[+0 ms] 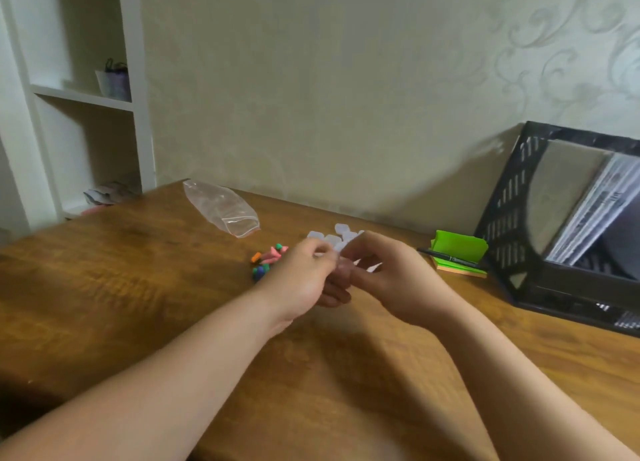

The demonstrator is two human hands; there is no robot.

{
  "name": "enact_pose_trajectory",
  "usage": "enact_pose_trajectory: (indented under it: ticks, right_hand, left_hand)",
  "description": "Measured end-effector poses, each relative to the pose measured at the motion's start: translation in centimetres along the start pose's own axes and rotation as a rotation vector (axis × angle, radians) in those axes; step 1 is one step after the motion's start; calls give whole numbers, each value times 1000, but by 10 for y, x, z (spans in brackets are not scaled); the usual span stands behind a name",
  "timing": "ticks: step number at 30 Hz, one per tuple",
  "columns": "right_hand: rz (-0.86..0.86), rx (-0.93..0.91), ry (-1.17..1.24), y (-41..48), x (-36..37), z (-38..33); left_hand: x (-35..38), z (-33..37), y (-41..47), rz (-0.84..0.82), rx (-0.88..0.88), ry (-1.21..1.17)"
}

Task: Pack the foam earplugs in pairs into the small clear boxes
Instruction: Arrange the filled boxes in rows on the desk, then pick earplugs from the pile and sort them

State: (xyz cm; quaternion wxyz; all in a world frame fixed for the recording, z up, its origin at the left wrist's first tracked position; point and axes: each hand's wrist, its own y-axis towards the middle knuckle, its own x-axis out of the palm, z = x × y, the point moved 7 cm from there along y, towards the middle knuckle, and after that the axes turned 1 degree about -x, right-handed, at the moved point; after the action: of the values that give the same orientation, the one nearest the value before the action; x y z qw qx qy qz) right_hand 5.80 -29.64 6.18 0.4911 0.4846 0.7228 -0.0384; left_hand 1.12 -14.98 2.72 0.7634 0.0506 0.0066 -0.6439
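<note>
Both hands, left hand [304, 277] and right hand [391, 273], pinch one clear box [341, 247] above counter [138, 287], earplugs [268, 258] just left.

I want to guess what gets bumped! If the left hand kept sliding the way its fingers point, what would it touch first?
Probably the right hand: the left hand points rightward, and both meet over a small clear box. Depth is hard to judge.

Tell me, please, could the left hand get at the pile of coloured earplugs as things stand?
Probably yes. The earplugs lie on the table just beyond the left hand, with nothing between them. But it and the right hand are busy with a small clear box, so it must let go first.
</note>
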Motion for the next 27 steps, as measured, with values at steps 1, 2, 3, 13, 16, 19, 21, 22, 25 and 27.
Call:
enact_pose_trajectory:
  ticks: [1,2,3,13,16,19,21,22,25,27]
  right_hand:
    - [46,33,-23,-2,-10,15]
    - [102,83,-55,-4,-21,35]
    - [158,148,-85,-8,-32,55]
    - [193,452,-284,-26,-51,146]
    - [175,444,-294,-22,-39,148]
    - [175,469,-238,-25,-38,146]
    - [210,481,-176,-26,-41,142]
    - [227,481,-164,-25,-41,139]
    - [240,450,-192,-11,-38,130]
    - [211,406,-249,5,-31,122]
  left_hand:
    - [8,2,7,-8,13,73]
    - [17,3,16,-11,31,144]
    - [25,4,22,-13,55,196]
    - [28,-7,44,199,250,268]
    - [25,-7,45,216,250,252]
    - [26,-10,46,207,241,267]
    - [26,-11,47,213,239,272]
    - [25,-11,48,217,240,271]
    - [23,-11,50,236,244,268]
    - [22,-13,51,246,246,271]
